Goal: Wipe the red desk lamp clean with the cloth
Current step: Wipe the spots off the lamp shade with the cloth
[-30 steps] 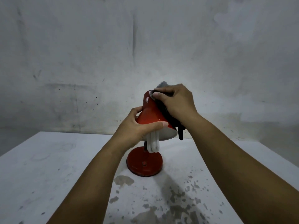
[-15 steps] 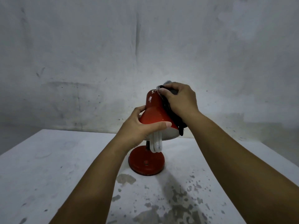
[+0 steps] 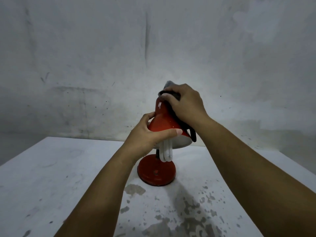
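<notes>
The right hand (image 3: pixel 185 104) is pinching a dark cloth (image 3: pixel 176 95) atop the glossy red metal desk lamp (image 3: pixel 165 122); the left hand (image 3: pixel 148 135) is gripping its shade. Hard rubbing could be knocking the exposed white bulb (image 3: pixel 166 153).

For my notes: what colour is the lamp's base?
Red, like the shade; the base shows clearly in the head view.

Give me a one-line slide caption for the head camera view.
Left hand steadies the red lamp shade while the right hand presses a dark cloth against its top.
</notes>
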